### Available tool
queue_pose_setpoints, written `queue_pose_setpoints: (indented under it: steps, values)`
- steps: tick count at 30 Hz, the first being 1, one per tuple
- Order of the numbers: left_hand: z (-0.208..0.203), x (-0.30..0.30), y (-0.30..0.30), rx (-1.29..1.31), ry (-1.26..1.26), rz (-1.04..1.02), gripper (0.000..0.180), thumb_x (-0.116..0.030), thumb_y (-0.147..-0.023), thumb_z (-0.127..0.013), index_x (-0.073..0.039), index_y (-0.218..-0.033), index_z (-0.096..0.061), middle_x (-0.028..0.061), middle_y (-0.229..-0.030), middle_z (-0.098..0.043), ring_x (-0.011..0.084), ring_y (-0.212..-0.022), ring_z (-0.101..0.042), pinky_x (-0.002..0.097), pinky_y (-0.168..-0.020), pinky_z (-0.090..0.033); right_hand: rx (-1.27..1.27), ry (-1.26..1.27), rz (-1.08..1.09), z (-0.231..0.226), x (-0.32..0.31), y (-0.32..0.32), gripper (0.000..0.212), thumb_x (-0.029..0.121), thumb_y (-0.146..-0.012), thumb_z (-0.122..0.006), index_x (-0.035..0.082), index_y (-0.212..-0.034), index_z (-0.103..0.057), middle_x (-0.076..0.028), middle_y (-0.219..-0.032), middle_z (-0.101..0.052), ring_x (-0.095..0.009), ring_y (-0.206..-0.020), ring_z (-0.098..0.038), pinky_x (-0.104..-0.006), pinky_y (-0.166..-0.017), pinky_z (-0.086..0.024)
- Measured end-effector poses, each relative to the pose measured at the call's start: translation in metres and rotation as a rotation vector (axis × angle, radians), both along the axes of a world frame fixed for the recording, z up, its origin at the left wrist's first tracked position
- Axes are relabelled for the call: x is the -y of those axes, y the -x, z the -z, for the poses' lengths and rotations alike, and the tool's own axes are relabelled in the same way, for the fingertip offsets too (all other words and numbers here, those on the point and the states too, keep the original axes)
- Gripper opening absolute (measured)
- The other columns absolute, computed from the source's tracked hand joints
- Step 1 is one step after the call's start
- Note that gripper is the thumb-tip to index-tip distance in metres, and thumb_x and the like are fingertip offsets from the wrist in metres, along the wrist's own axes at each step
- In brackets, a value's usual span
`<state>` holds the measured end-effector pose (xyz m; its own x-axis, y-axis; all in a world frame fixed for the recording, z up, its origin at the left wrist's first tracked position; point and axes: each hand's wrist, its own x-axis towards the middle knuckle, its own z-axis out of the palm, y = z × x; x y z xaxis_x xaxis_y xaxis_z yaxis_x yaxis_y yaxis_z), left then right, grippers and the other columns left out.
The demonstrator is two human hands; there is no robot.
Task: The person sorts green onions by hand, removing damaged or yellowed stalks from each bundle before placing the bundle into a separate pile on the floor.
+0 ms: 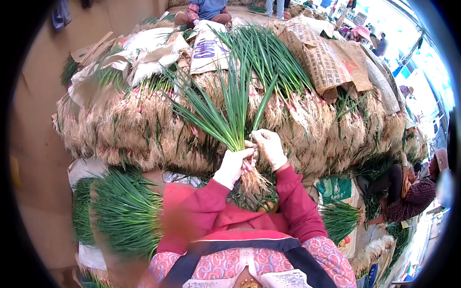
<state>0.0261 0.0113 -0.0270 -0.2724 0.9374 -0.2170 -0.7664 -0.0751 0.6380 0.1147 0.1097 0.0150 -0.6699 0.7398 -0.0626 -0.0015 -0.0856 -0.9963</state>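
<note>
My left hand (233,165), in a white glove, is closed round a bunch of spring onions (231,122). The long green leaves fan upward, and the pinkish bulbs and pale roots hang below the fist. Close beside it, my white-gloved right hand (270,148) is pinched at the base of a separate green stalk (263,109) that slants up to the right. The stalk's lower end is hidden by the fingers. Behind both hands rises a long heap of spring onions (139,120), its roots facing me.
Sacks and paper (314,62) cover parts of the heap. Loose green bunches (127,211) lie at my left, and another bunch (338,221) lies at my right. A person (408,189) sits at the far right; another person (209,12) is behind the heap.
</note>
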Motion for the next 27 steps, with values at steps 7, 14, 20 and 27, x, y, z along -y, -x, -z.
queue_pose_setpoints:
  steps: [7, 14, 20, 27]
  values:
    - [-0.017, 0.008, 0.0, 0.151, -0.178, 0.08, 0.015, -0.001, -0.083, -0.054, -0.006, -0.097, -0.05, 0.0124, -0.093, -0.061, 0.0185, -0.072, -0.061, 0.0314, -0.056, -0.053, 0.235, -0.234, 0.165, 0.05, -0.017, -0.008, 0.02, 0.017, -0.083, -0.054, 0.003, -0.069, -0.055, -0.007, -0.065, -0.059, -0.017, -0.056, -0.056, -0.0307, -0.05, -0.042]
    - [-0.028, 0.023, 0.019, 0.194, -0.519, -0.071, 0.018, 0.001, -0.084, -0.053, -0.01, -0.098, -0.05, 0.0071, -0.102, -0.056, 0.0179, -0.079, -0.061, 0.039, -0.069, -0.053, 0.514, -0.964, 0.316, -0.048, -0.038, -0.001, 0.035, 0.039, -0.082, -0.053, 0.008, -0.093, -0.064, -0.011, -0.078, -0.064, -0.026, -0.072, -0.062, -0.0348, -0.067, -0.048]
    - [-0.04, 0.01, 0.007, 0.297, -0.423, -0.069, 0.045, -0.005, -0.086, -0.052, -0.011, -0.129, -0.04, 0.0097, -0.1, -0.058, 0.0174, -0.074, -0.06, 0.032, -0.064, -0.053, 0.847, -1.099, 0.429, -0.012, -0.146, 0.024, 0.034, 0.042, -0.079, -0.054, 0.009, -0.087, -0.06, -0.015, -0.08, -0.063, -0.031, -0.076, -0.061, -0.0406, -0.069, -0.047]
    - [-0.037, 0.029, 0.026, 0.442, -0.713, 0.07, 0.047, -0.009, -0.089, -0.051, -0.02, -0.132, -0.038, 0.0051, -0.083, -0.056, 0.0212, -0.067, -0.053, 0.0379, -0.059, -0.052, 0.413, -1.064, 0.365, -0.02, -0.07, 0.098, 0.022, 0.027, -0.085, -0.05, 0.015, -0.101, -0.059, -0.009, -0.076, -0.062, -0.023, -0.069, -0.061, -0.0348, -0.063, -0.049]
